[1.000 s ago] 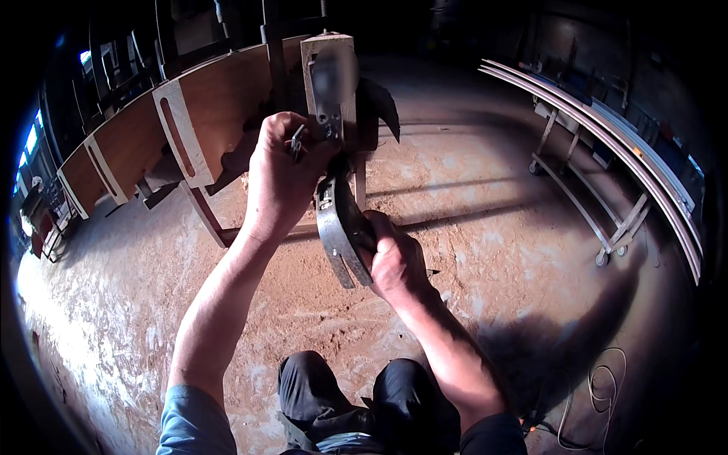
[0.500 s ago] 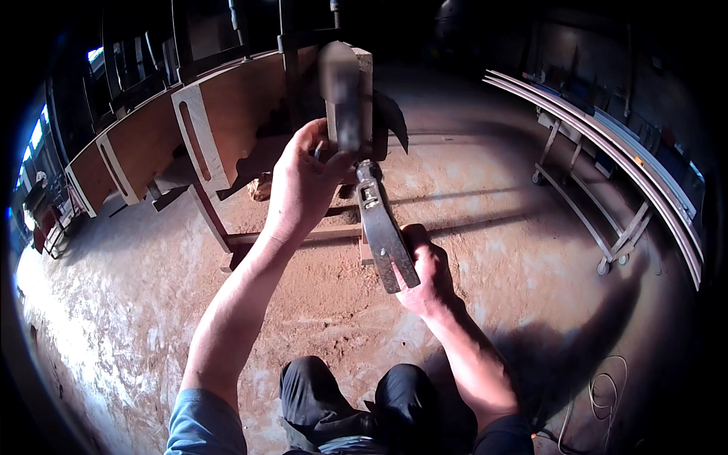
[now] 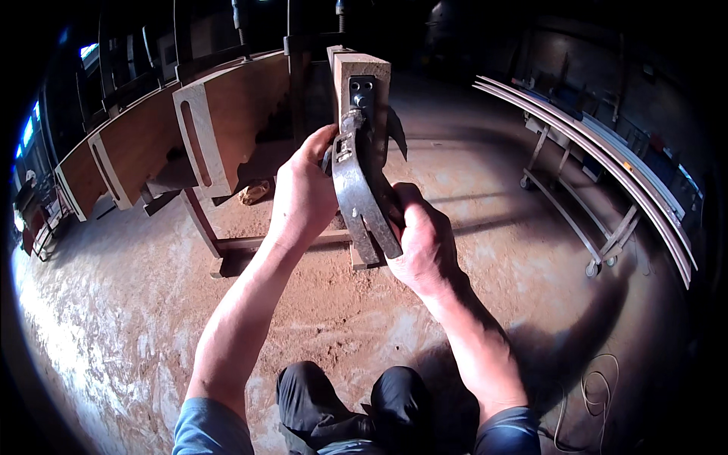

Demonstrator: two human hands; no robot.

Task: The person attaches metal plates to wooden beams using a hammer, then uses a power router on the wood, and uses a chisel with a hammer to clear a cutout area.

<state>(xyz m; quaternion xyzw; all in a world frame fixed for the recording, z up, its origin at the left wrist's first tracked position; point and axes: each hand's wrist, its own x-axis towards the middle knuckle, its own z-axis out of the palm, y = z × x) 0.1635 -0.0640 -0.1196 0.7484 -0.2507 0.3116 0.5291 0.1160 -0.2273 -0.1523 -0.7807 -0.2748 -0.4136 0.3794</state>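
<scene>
In the head view, the dark, scuffed steel claw hammer lies across the lower front of the pale, square-ended wooden block, its curved, split claw sloping down and right toward me. Its metal is worn grey and shiny along the curve. The far end of the head overlaps the dark, drilled metal plate on the block's end face, just below a round silver bolt head; I cannot tell whether they touch.

My right hand, below and right of the block, is curled closed around the hammer's mostly hidden handle, forearm slanting up from the lower right. My left hand is raised at the block's lower left, fingers bent toward it; their tips are partly hidden, so I cannot tell what they grip.
</scene>
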